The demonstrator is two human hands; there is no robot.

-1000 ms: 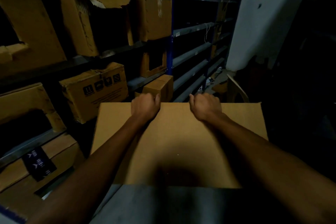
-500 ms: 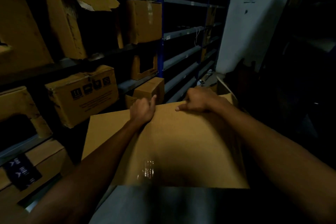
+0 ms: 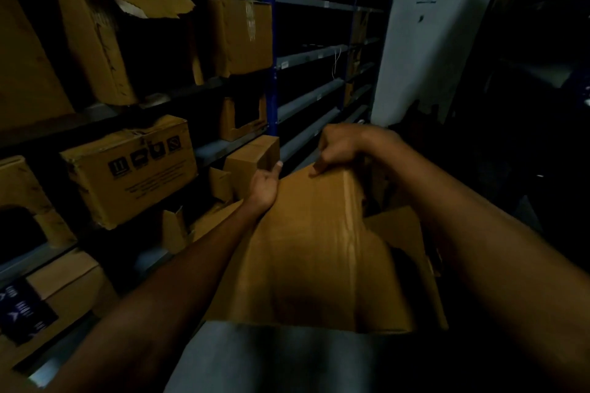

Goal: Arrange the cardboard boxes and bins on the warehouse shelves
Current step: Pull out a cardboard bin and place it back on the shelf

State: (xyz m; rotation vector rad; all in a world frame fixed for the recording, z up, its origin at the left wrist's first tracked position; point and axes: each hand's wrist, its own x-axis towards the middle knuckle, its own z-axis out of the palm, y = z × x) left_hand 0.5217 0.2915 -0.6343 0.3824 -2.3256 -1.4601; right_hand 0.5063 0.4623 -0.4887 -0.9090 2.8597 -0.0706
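Pinching top far edge of cardboard box [image 3: 306, 249], tilted up close in front: right hand [image 3: 343, 148], fingers clamped on it. Left hand [image 3: 264, 185] lies vs box's left edge, thumb up; fingers hidden, can't tell if gripping. Beyond, left: shelves [image 3: 223, 150] w/ printed box [image 3: 134, 172], small box [image 3: 252, 153]. White pillar [image 3: 415, 51] at back.

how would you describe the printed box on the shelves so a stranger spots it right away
Start at the blue shelf post and look left, at mid height. The printed box sits there; unlike its neighbours, it bears a row of black handling symbols.
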